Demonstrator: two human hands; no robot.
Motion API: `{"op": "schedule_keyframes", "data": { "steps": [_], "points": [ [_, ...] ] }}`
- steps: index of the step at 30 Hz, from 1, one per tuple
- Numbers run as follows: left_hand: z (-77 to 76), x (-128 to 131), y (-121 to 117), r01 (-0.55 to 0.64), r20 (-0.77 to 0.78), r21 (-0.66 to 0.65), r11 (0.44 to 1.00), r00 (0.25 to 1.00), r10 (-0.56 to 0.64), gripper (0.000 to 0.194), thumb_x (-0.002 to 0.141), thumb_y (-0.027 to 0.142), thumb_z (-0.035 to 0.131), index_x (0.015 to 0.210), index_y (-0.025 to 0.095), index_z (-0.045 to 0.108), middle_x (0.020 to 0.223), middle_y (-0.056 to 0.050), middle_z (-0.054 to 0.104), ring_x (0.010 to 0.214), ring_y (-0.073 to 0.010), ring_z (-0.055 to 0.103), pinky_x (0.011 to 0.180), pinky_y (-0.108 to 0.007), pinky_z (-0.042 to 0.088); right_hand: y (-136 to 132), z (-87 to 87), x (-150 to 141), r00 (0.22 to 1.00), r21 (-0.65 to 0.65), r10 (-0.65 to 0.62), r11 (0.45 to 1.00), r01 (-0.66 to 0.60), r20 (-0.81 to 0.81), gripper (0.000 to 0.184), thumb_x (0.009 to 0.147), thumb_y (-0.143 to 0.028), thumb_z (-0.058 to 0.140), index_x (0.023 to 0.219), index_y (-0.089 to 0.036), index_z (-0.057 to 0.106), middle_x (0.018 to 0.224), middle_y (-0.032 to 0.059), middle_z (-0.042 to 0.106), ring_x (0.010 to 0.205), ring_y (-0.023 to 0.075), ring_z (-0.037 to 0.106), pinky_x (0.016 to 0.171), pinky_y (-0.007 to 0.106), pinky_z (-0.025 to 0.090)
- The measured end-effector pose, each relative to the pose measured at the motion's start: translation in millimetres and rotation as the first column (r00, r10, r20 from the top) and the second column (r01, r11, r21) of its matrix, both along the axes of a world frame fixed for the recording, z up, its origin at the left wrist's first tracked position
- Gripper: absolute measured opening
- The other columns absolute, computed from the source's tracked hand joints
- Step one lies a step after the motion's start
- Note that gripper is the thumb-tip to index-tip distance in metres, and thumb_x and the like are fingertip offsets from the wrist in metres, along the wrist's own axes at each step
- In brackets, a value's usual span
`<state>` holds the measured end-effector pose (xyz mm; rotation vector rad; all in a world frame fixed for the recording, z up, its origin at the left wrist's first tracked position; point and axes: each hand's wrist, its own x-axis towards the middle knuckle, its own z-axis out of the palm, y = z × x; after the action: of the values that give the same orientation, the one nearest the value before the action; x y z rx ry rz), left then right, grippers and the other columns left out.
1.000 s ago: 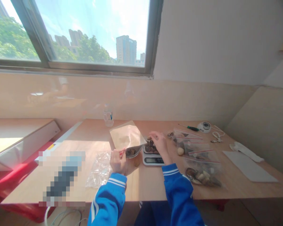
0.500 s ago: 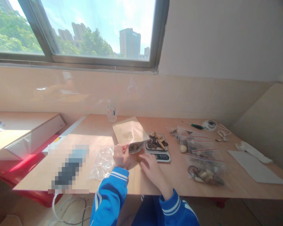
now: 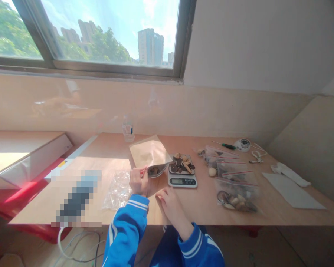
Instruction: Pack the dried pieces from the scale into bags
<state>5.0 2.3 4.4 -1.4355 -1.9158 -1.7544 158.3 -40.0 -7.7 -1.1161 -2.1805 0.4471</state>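
On the worktop [image 3: 204,205], a brown bag [image 3: 149,150] lies left of the scale [image 3: 182,183]. The left hand [image 3: 139,182] pinches the bag's mouth; the right hand [image 3: 170,202] curls loosely, contents unclear. Dried slices [image 3: 180,163] atop the scale lie far and right of this nearer hand.

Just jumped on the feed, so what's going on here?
A person's left grip holds a brown bag, its mouth open with dark pieces inside. Dried, mushroom-like slices lie on a white scale beside it. The right grip is in front of the scale, fingers curled; I can't tell whether it holds anything. Red-striped zip bags lie to the right.
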Motion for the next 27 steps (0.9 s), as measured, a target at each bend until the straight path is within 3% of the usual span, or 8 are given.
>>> {"op": "schedule_keyframes", "data": {
  "steps": [5,12,19,24,27],
  "points": [
    [0.4,-0.2,1.0,-0.023,-0.002,0.022,0.999,1.0,0.023,0.023,0.085,0.039,0.058,0.082,0.017,0.065,0.074,-0.004,0.061,0.073,-0.0161,0.055,0.064,-0.027,0.047,-23.2,8.3,10.1,0.997,-0.081,0.05,0.995,-0.055,-0.065,0.013,0.086,-0.011,0.056,0.086,-0.018,0.066,0.082,0.0056,0.06,0.084,0.0212,0.057,0.074,0.034,0.05],
    [1.7,-1.1,1.7,-0.032,-0.032,0.053,0.998,0.999,0.034,0.021,0.085,0.036,0.058,0.081,0.017,0.065,0.073,-0.004,0.061,0.071,-0.0152,0.054,0.062,-0.026,0.046,-40.6,14.4,36.0,0.965,-0.211,0.052,0.971,-0.109,-0.258,0.034,0.086,0.001,0.047,0.101,-0.022,0.066,0.094,0.0035,0.066,0.093,0.0188,0.058,0.084,0.032,0.05],
    [8.0,0.2,1.5,-0.099,-0.003,-0.005,0.995,0.995,0.099,0.02,0.085,0.033,0.056,0.079,0.016,0.064,0.075,-0.005,0.06,0.077,-0.0178,0.054,0.068,-0.03,0.046,-43.9,23.5,64.0,0.943,-0.174,-0.043,0.985,-0.015,-0.329,0.035,0.084,-0.002,0.047,0.102,-0.024,0.067,0.089,0.0037,0.065,0.09,0.0194,0.06,0.081,0.034,0.051],
    [8.9,2.6,0.8,-0.098,0.024,-0.017,0.995,0.995,0.099,0.021,0.085,0.036,0.055,0.08,0.017,0.063,0.076,-0.005,0.06,0.077,-0.0176,0.055,0.067,-0.028,0.046,-12.4,38.3,33.9,0.9,-0.127,-0.086,0.991,0.035,-0.427,0.033,0.088,-0.01,0.043,0.112,-0.02,0.064,0.095,0.0068,0.068,0.093,0.0189,0.063,0.086,0.035,0.052],
    [9.1,3.5,-1.3,-0.119,0.035,-0.047,0.992,0.992,0.121,0.023,0.086,0.038,0.053,0.081,0.017,0.063,0.077,-0.005,0.061,0.076,-0.0167,0.056,0.066,-0.027,0.046,14.7,56.6,-6.7,0.91,-0.056,0.063,0.994,-0.094,-0.409,0.038,0.089,-0.01,0.04,0.121,-0.019,0.059,0.12,0.009,0.063,0.114,0.0191,0.057,0.1,0.038,0.047]
  ]
}}
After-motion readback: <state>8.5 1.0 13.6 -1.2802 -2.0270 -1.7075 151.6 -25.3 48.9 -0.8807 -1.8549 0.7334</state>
